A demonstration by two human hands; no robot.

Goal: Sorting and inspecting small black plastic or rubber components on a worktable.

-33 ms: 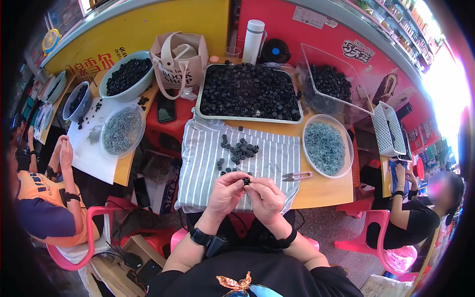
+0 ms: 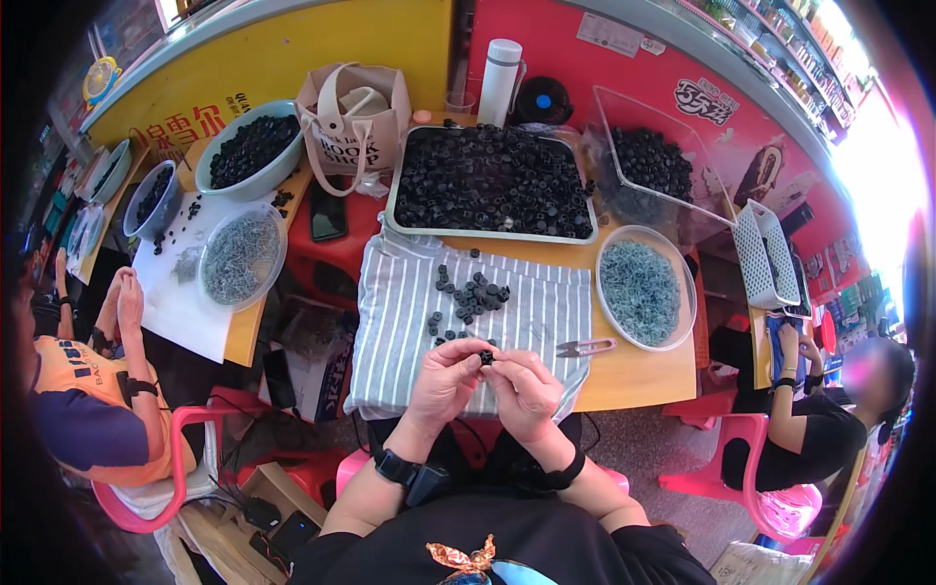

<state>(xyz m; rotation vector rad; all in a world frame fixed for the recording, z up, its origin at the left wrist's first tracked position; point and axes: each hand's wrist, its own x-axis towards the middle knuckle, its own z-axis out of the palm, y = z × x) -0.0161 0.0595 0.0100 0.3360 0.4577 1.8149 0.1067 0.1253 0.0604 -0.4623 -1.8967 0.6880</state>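
Both hands meet over the near edge of the striped cloth [image 2: 409,322]: the left hand [image 2: 444,382] and right hand [image 2: 524,390] pinch one small black cap [image 2: 486,358] between their fingertips, closed tight on it. A loose heap of black caps [image 2: 471,292] lies mid-cloth. A tray of caps [image 2: 490,182] sits at the table's far edge, a bowl of metal pieces [image 2: 641,290] at the right edge, small snips [image 2: 585,347] just beside the right hand.

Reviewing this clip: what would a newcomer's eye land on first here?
Both hands meet at the table's near edge, the left hand and right hand pinching one small black part between them. Behind lies a striped cloth with loose black parts, then a big tray heaped with them.
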